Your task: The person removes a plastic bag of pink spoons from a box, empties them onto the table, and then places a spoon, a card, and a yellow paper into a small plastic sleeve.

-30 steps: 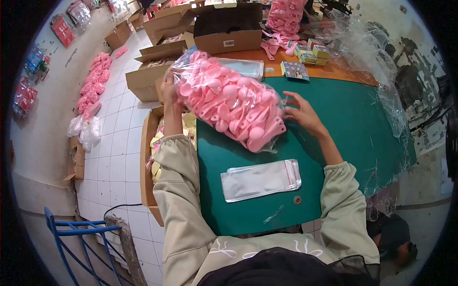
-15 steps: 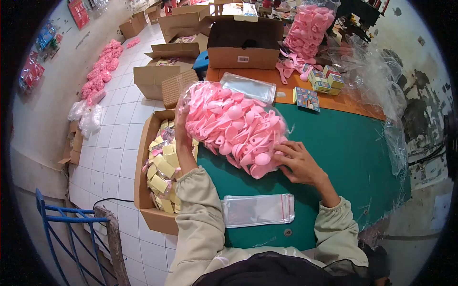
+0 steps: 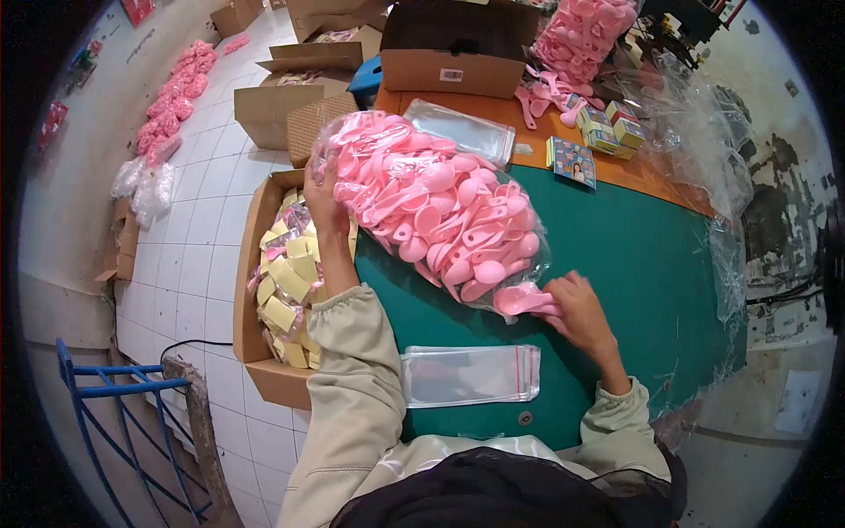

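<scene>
A clear plastic bag full of pink spoons [image 3: 440,207] lies slanted over the green tabletop [image 3: 629,255]. My left hand [image 3: 326,198] grips the bag's upper left end, its fingers partly hidden behind the plastic. Just off the bag's lower right end, my right hand [image 3: 576,312] is closed around the handles of pink spoons [image 3: 519,301], their bowls pointing left toward the bag. Nearer my body lies a stack of clear plastic sleeves [image 3: 471,376]. Left of my forearm stands a cardboard box [image 3: 273,374] holding yellow cards and small packets.
Behind the bag are more clear sleeves [image 3: 462,132], an open brown box [image 3: 453,75] and stacks of small printed cards [image 3: 607,130]. Another spoon bag [image 3: 585,40] stands at the back right. A blue metal frame [image 3: 128,387] is at the lower left.
My right hand has gone from the bag's right end to just outside it and now holds pink spoons. The bag appears stretched out more, and the view has shifted slightly.
</scene>
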A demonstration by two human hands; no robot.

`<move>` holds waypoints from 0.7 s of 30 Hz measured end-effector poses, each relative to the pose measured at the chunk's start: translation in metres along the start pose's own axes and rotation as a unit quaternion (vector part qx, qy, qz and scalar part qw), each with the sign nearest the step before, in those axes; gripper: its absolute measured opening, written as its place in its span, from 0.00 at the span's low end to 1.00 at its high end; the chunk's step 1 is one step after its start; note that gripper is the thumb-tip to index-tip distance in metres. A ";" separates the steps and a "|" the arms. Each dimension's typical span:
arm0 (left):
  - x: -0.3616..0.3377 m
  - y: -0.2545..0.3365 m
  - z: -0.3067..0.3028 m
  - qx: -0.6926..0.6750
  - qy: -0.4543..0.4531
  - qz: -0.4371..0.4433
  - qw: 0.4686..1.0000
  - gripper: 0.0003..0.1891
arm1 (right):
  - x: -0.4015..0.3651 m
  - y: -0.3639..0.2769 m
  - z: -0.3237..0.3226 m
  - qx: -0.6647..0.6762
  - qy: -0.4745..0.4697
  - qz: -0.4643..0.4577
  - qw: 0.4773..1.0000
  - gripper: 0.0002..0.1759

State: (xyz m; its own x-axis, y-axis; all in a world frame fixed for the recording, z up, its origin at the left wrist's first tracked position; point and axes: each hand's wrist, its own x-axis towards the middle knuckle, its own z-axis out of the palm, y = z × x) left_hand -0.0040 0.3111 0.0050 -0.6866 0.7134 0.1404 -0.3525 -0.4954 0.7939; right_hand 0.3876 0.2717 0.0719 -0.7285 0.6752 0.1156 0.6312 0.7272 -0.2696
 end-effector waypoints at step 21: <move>0.003 0.000 -0.015 -0.033 -0.052 -0.109 0.992 0.24 | -0.042 0.098 -0.012 0.256 0.186 0.354 0.880 0.17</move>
State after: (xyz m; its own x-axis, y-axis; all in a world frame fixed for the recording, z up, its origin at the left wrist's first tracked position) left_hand -0.0160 0.3058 -0.0038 -0.5214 0.8527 0.0327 -0.5280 -0.3524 0.7727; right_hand 0.4829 0.3164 0.0521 -0.0038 0.9997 0.0257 0.6200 0.0225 -0.7843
